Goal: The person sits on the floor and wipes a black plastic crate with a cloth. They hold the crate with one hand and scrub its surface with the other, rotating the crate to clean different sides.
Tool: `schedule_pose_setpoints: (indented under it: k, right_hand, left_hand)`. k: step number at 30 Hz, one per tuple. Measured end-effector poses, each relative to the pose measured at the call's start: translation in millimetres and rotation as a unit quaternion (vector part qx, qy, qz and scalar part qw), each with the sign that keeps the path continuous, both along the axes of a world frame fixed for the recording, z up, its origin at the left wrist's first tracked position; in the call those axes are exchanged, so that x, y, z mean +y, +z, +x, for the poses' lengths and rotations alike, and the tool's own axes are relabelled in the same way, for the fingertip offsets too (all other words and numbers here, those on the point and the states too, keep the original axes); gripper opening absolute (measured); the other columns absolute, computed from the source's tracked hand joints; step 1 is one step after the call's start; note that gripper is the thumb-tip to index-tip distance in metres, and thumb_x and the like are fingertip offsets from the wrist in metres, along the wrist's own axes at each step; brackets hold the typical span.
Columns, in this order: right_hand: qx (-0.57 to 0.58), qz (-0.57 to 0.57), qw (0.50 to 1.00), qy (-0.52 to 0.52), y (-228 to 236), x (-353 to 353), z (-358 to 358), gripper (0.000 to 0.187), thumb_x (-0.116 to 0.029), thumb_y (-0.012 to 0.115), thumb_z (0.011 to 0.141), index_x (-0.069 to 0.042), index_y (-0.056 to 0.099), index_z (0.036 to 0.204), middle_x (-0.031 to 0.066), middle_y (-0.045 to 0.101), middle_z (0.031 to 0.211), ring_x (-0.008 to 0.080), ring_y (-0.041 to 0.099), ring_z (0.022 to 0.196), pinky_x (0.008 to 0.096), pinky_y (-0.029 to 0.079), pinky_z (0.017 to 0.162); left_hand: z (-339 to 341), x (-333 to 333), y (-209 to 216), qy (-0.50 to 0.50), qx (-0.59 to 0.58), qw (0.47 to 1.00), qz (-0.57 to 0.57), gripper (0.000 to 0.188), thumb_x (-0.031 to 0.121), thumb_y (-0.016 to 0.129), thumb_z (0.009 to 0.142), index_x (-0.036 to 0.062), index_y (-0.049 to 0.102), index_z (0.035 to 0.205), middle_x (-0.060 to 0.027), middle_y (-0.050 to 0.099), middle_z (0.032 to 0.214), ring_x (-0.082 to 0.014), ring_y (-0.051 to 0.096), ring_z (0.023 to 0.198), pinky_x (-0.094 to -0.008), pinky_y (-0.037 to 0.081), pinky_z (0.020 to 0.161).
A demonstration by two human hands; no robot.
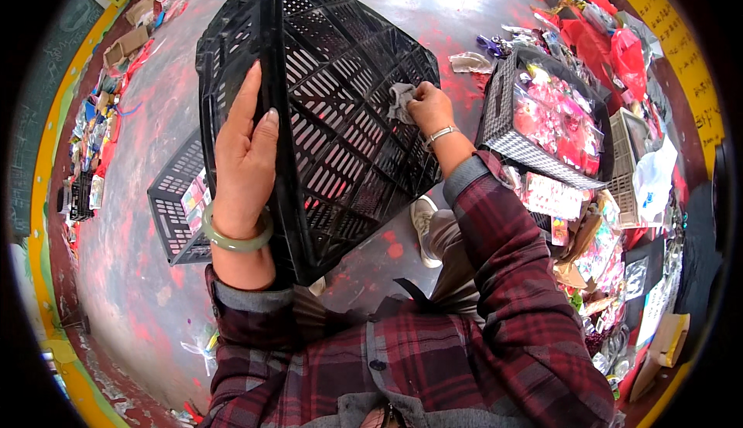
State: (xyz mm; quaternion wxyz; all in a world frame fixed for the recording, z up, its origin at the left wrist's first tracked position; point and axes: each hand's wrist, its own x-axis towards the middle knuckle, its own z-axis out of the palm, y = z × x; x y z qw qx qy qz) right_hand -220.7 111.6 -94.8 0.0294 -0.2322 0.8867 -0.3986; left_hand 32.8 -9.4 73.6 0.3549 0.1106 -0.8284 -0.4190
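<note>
A large black slatted plastic crate (340,118) is held up in front of me, tilted on its side. My left hand (246,157), with a pale green bangle at the wrist, lies along its near rim, fingers stretched against the outer wall and the thumb apart on the edge. Inside the crate's far right part, my right hand (433,111) pinches a crumpled grey cloth (402,104) against the slatted surface. Behind the crate, at the left, a second dark crate (174,203) stands on the floor with small colourful packets in it, partly hidden.
To the right stands a black-and-white patterned basket (495,122) full of pink and red packets. Beside it are a beige crate (621,169) and a white bag (655,180). Piles of packaging and cardboard line both walls. The grey floor (147,265) has red stains.
</note>
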Motion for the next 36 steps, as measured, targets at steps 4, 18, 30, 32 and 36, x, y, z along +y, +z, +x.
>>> schedule_pose_setpoints:
  k: [4,18,30,32,36]
  right_hand:
    - [-0.015,0.173,0.983,-0.062,-41,30,-37,0.027,-0.022,0.065,0.070,-0.003,0.064,0.089,0.0220,0.065,0.093,0.0380,0.062,0.089,0.0418,0.049,0.079]
    - [-0.375,-0.338,0.847,0.169,25,-1,61,0.022,0.010,0.050,0.071,-0.005,0.061,0.083,-0.0020,0.058,0.077,0.0080,0.052,0.066,0.0211,0.042,0.059]
    - [0.051,-0.315,0.854,0.411,87,38,173,0.022,0.009,0.048,0.060,-0.008,0.054,0.073,0.0102,0.054,0.085,0.0283,0.053,0.082,0.0301,0.043,0.071]
    - [0.129,-0.286,0.840,0.443,74,44,159,0.021,0.008,0.049,0.059,-0.008,0.053,0.072,0.0104,0.054,0.085,0.0294,0.052,0.082,0.0330,0.043,0.072]
    - [0.156,-0.136,0.910,0.360,14,52,98,0.026,0.011,0.053,0.055,-0.009,0.053,0.071,0.0090,0.053,0.079,0.0330,0.050,0.080,0.0371,0.042,0.070]
  left_hand:
    - [4,-4,-1,0.008,0.008,1.000,-0.001,0.047,-0.003,0.044,0.088,-0.0043,0.038,0.134,-0.0150,0.047,0.134,-0.0194,0.044,0.122,-0.0266,0.029,0.103]
    - [1,-9,-9,0.037,0.035,0.998,0.038,0.045,-0.001,0.046,0.088,-0.0046,0.041,0.132,-0.0128,0.052,0.127,-0.0147,0.050,0.112,-0.0240,0.036,0.096]
    - [1,-4,-10,0.009,0.043,0.997,0.060,0.044,-0.001,0.048,0.088,-0.0034,0.042,0.132,-0.0129,0.052,0.128,-0.0155,0.049,0.114,-0.0252,0.036,0.097]
    - [2,-4,-9,0.001,0.041,0.997,0.063,0.044,-0.001,0.048,0.089,-0.0035,0.042,0.132,-0.0125,0.051,0.128,-0.0152,0.049,0.114,-0.0251,0.036,0.097]
    - [3,-6,-7,-0.005,0.025,0.999,0.043,0.044,-0.001,0.048,0.089,-0.0042,0.041,0.132,-0.0120,0.051,0.129,-0.0148,0.048,0.116,-0.0246,0.034,0.099]
